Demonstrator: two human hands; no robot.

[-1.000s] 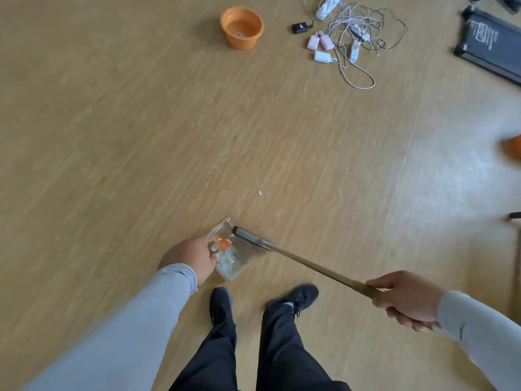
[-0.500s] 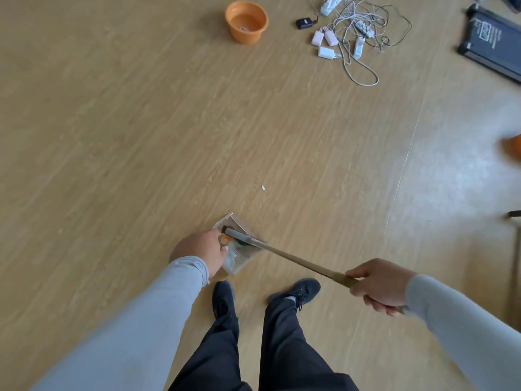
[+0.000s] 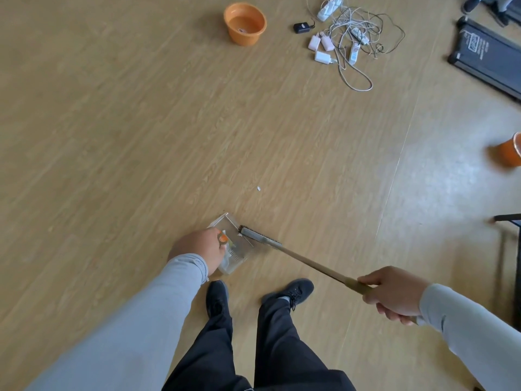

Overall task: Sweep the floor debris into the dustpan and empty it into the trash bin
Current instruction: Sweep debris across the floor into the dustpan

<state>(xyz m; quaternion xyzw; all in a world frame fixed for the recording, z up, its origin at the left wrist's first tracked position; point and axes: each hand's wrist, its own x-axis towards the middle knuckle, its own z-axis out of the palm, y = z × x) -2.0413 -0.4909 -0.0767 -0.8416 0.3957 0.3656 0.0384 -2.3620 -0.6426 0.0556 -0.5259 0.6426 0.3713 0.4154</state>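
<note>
One head-worn wide-angle view looks steeply down at the floor [image 3: 141, 136] from standing height

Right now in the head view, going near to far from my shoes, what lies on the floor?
Shoes → dustpan with broom head at its mouth → white scrap → chargers and cables, orange bowl.

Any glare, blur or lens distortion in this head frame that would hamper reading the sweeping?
Head view: a pale sheen of glare washes the floor at right; the orange cup at the right edge is smeared; wide-angle stretch bends the edges. At centre the clear dustpan, broom, left hand, right hand and a white speck read sharply.
</note>
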